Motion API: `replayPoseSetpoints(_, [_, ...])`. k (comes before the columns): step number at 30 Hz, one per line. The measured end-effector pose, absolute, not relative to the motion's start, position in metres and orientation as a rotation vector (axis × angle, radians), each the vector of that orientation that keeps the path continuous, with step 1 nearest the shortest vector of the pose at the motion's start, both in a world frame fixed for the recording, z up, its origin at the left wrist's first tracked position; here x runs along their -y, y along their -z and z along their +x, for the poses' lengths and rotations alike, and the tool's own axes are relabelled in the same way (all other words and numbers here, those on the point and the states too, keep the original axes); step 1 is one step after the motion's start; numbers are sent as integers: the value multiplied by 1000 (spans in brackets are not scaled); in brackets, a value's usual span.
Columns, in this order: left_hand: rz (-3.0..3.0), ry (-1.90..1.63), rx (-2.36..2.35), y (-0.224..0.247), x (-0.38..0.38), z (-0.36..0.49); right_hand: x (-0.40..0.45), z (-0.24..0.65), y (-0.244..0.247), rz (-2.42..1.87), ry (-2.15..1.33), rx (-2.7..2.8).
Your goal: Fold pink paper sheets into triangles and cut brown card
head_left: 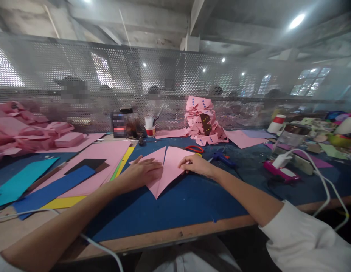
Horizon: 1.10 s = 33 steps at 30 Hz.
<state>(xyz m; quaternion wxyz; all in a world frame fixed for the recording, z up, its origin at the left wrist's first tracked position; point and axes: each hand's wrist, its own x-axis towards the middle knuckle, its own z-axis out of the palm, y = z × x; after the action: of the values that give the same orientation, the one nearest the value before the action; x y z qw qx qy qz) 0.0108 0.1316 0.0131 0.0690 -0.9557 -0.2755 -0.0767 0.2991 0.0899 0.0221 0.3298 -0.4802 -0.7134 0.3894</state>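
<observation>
A pink sheet (171,160), folded to a point at its near end, lies on the blue table mat (175,211). My left hand (145,172) rests on the sheet's left part, palm down with fingers stretched out. At the sheet's right edge, my right hand (194,165) has its fingers closed in a pinch on the paper. Just behind are red-handled scissors (194,149), partly hidden, and to the right a blue glue gun (223,158).
Pink sheets (107,155) and a blue strip (59,187) lie left. Behind stands a pink folded pile (204,121) before a mesh partition (170,71). A glass jar (290,139), pink device (281,172) and white cable (320,172) are right. People are blurred beyond the mesh.
</observation>
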Motion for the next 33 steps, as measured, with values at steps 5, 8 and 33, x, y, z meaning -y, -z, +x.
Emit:
replayPoseSetpoints(5, [-2916, 328, 920, -16, -129, 11, -94, 301, -18, -1294, -989, 1847])
replayPoseSetpoints(8, [-2936, 335, 899, -17, -127, 11, -97, 300, -15, -1276, -993, 1802])
replayPoseSetpoints(33, [-3023, 332, 927, -22, -124, 15, -95, 297, -11, -1254, -949, 1948])
